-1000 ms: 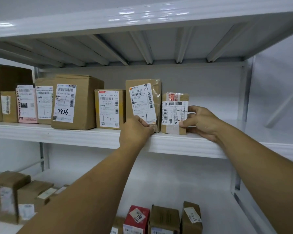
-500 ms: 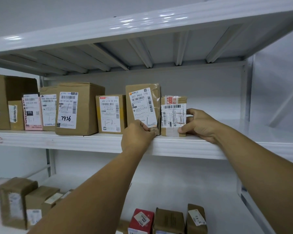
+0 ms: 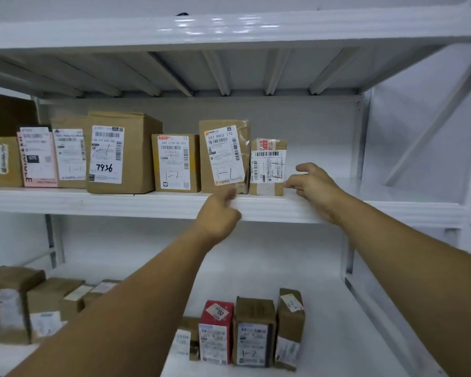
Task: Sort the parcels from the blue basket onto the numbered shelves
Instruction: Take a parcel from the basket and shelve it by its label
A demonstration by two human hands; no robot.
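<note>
Small brown cardboard parcel (image 3: 267,170): looks light, stiff, pinch its sides. Right hand (image 3: 314,186) at its three o'clock, fingers apart; left hand (image 3: 218,216) at seven, curled, empty.

The small parcel (image 3: 267,183) stood on the middle shelf (image 3: 147,202) at the right end of a row, with the tall parcel (image 3: 223,156) just left of it and the 7936 parcel (image 3: 120,153) farther left. The right hand (image 3: 314,186) lay just right of the small parcel, and the left hand (image 3: 218,213) before it and to its left, at the shelf's front edge. Well below the small parcel, another row of parcels (image 3: 253,330) stood on the lower shelf (image 3: 324,308).
</note>
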